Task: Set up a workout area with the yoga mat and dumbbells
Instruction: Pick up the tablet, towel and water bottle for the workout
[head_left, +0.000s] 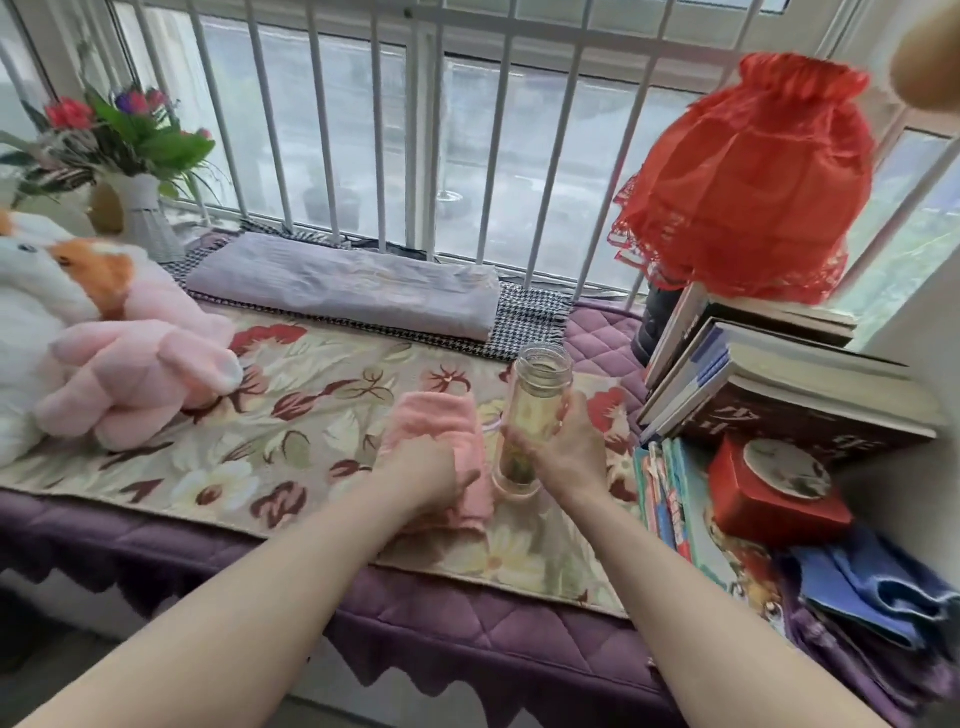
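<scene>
1. Right hand wrapped around lidless glass bottle, fingers closed on its lower half.
2. Bottle upright, pale liquid and green leaves inside, base on floral cloth.
3. Left hand pressed on pink towel, fingers curled over its folds, just beside bottle.
4. Farther out: plush toys at left, books and red lampshade at right.
5. Yoga mat and dumbbells nowhere in view.

A pink towel lies on a cream cloth patterned with red and white flowers, over purple quilting; a red lace lampshade tops the books, beside a black-and-white houndstooth scarf.
</scene>
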